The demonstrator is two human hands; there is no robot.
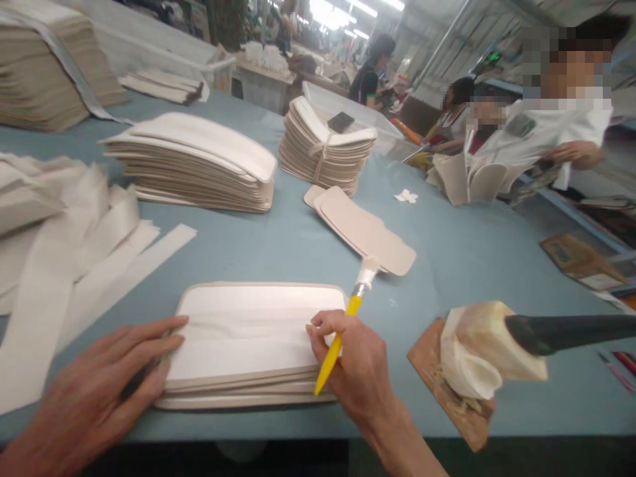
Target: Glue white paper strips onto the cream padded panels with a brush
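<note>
A low pile of beige-edged panels (248, 361) lies near the table's front edge, its top face white with a faintly creased strip across the middle. My left hand (106, 377) rests at the pile's left end, fingers stretched and tips touching the top panel's edge. My right hand (360, 358) is closed around a yellow-handled paintbrush (352, 305), whose whitish bristles point away from me. The thumb and forefinger of that hand are by the right end of the top panel. Just beyond the bristles are a few loose beige panels (360, 228), overlapping each other.
White strips (94, 265) lie heaped at left. Behind stand a panel stack (199, 165), a tied bundle (325, 152) and a taller strapped stack (50, 66). At right, a cream-crusted block (477, 344) with a black handle sits on a brown board (462, 424). A co-worker (561, 126) stands beyond.
</note>
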